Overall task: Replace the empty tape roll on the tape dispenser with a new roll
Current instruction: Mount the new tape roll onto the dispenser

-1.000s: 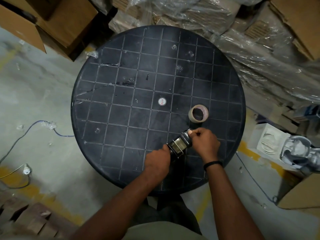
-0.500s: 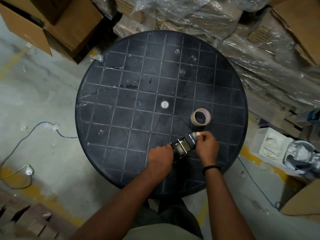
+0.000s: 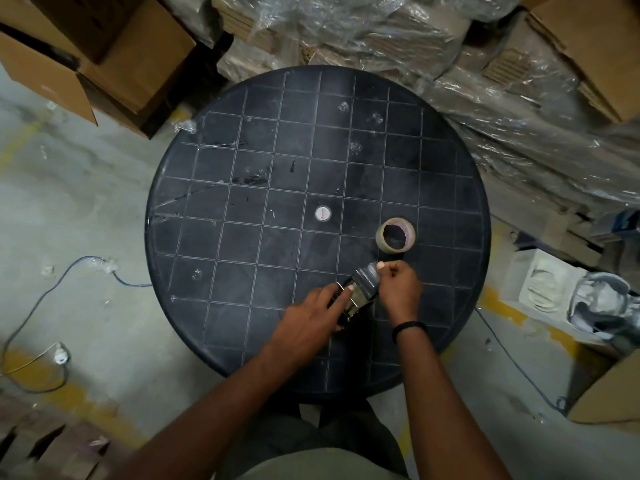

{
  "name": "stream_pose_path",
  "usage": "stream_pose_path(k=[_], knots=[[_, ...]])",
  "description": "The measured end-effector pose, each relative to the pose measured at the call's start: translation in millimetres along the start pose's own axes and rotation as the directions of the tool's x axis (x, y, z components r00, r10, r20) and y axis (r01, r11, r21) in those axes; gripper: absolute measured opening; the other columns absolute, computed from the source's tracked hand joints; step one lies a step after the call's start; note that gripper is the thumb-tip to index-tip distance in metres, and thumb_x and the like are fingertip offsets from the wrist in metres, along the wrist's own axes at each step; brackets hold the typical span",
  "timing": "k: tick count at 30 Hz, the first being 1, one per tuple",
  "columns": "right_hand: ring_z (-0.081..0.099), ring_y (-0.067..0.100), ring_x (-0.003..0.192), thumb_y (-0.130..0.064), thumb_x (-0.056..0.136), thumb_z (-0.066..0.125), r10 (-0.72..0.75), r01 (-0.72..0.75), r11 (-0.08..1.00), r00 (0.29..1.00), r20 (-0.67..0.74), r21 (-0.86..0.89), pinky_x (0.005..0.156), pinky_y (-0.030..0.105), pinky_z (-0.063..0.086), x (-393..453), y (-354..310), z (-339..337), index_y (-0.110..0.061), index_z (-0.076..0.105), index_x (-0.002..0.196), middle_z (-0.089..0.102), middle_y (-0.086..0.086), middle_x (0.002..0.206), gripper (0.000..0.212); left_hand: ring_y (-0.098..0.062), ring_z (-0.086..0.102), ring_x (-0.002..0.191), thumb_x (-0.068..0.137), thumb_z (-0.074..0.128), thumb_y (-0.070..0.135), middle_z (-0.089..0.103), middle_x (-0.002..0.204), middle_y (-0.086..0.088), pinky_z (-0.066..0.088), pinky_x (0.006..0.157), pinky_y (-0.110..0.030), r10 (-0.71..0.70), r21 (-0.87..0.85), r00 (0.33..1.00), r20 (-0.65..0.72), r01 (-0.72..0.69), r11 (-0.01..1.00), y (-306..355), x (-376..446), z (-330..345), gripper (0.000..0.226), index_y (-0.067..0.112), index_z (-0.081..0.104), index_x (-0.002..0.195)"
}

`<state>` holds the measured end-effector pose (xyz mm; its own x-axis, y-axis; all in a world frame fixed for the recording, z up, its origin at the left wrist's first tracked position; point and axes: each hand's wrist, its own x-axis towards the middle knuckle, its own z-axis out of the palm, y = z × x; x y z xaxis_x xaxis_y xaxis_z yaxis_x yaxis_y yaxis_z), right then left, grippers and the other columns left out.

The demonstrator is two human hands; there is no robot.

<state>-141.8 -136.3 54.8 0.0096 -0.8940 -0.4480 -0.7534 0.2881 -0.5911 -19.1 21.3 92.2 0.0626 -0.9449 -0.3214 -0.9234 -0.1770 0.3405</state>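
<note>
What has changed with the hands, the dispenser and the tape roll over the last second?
Little has changed. The left hand has slid its fingers further up onto the dispenser, now lying over its metal frame instead of sitting at its near end. The right hand keeps its grip on the far end. The dispenser stays low over the table, and the tape roll lies untouched beyond the right hand.

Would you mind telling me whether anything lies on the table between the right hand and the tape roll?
Nothing visible does. The tape roll lies flat just beyond the right hand, with only bare table between them. Both hands are on the tape dispenser.
</note>
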Motion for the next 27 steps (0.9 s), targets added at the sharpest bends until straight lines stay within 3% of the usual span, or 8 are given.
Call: stream_pose_path(k=[4, 8, 11, 13, 16, 20, 23, 27], knots=[[0.066, 0.026, 0.084, -0.030, 0.097, 0.062, -0.015, 0.014, 0.997, 1.000, 0.009, 0.075, 0.076, 0.037, 0.051, -2, 1, 2, -0.011, 0.068, 0.089, 0.069, 0.002, 0.083, 0.022, -0.020, 0.058, 0.123, 0.100, 0.048, 0.056, 0.062, 0.135, 0.000, 0.053, 0.096, -0.044, -0.254, -0.539, 0.964, 0.081, 0.256, 0.802, -11, 19, -10, 0.063, 0.033, 0.035, 0.156], [0.065, 0.024, 0.084, -0.030, 0.097, 0.062, -0.013, 0.011, 0.988, 1.000, 0.009, 0.154, 0.077, 0.036, 0.050, -7, 2, 5, -0.009, 0.068, 0.091, 0.070, 0.003, 0.087, 0.022, -0.014, 0.068, 0.106, 0.098, 0.062, 0.043, 0.072, 0.117, 0.001, 0.055, 0.097, -0.044, -0.139, -0.650, 0.966, 0.216, 0.249, 0.718, -28, 44, -11, 0.032, 0.024, 0.071, 0.123], [0.066, 0.024, 0.085, -0.032, 0.096, 0.063, 0.031, -0.028, 0.977, 0.999, -0.010, 0.210, 0.079, 0.039, 0.054, -3, 6, 5, -0.015, 0.067, 0.089, 0.072, 0.003, 0.087, 0.019, -0.020, 0.070, 0.091, 0.087, 0.080, 0.033, 0.071, 0.099, -0.005, 0.058, 0.093, -0.048, -0.205, -0.831, 0.940, 0.274, 0.338, 0.442, -30, 53, -3, 0.038, 0.024, 0.066, 0.121], [0.066, 0.022, 0.084, -0.032, 0.096, 0.063, 0.036, -0.037, 0.973, 0.999, 0.011, 0.227, 0.078, 0.038, 0.053, 0, 8, 3, -0.015, 0.066, 0.088, 0.071, 0.001, 0.086, 0.019, -0.017, 0.065, 0.092, 0.080, 0.086, 0.031, 0.062, 0.104, -0.006, 0.060, 0.085, -0.042, -0.266, -0.871, 0.892, 0.366, 0.429, 0.241, -29, 59, 1, 0.056, 0.027, 0.054, 0.127], [0.066, 0.017, 0.081, -0.031, 0.096, 0.064, -0.010, -0.010, 0.969, 0.997, 0.081, 0.245, 0.073, 0.032, 0.051, 1, 8, 5, -0.012, 0.068, 0.090, 0.071, 0.001, 0.086, 0.020, -0.017, 0.062, 0.116, 0.082, 0.083, 0.042, 0.056, 0.131, 0.005, 0.059, 0.071, -0.035, -0.253, -0.827, 0.830, 0.496, 0.541, 0.151, -17, 68, 10, 0.071, 0.029, 0.046, 0.141], [0.069, 0.020, 0.084, -0.030, 0.096, 0.066, 0.028, -0.056, 0.958, 0.994, 0.104, 0.282, 0.074, 0.032, 0.054, 1, 15, 6, -0.010, 0.069, 0.091, 0.074, 0.004, 0.088, 0.021, -0.023, 0.062, 0.122, 0.084, 0.083, 0.037, 0.059, 0.138, -0.006, 0.057, 0.093, -0.038, -0.351, -0.827, 0.784, 0.512, 0.560, 0.047, 0, 72, 24, 0.070, 0.019, 0.049, 0.143], [0.070, 0.020, 0.086, -0.031, 0.096, 0.066, 0.055, -0.077, 0.960, 0.995, 0.089, 0.270, 0.078, 0.035, 0.055, 5, 23, 5, -0.011, 0.069, 0.091, 0.074, 0.002, 0.088, 0.020, -0.020, 0.067, 0.107, 0.080, 0.082, 0.052, 0.064, 0.130, -0.008, 0.058, 0.091, -0.039, -0.419, -0.779, 0.737, 0.530, 0.618, 0.102, 7, 72, 21, 0.075, 0.019, 0.049, 0.139], [0.069, 0.021, 0.085, -0.031, 0.096, 0.065, 0.087, -0.098, 0.958, 0.995, 0.053, 0.268, 0.079, 0.037, 0.056, 3, 19, 7, -0.012, 0.069, 0.090, 0.074, 0.002, 0.087, 0.020, -0.026, 0.067, 0.111, 0.083, 0.061, 0.075, 0.069, 0.124, -0.008, 0.051, 0.085, -0.034, -0.494, -0.527, 0.776, 0.393, 0.630, 0.571, 14, 71, 4, 0.082, 0.016, 0.047, 0.138]])
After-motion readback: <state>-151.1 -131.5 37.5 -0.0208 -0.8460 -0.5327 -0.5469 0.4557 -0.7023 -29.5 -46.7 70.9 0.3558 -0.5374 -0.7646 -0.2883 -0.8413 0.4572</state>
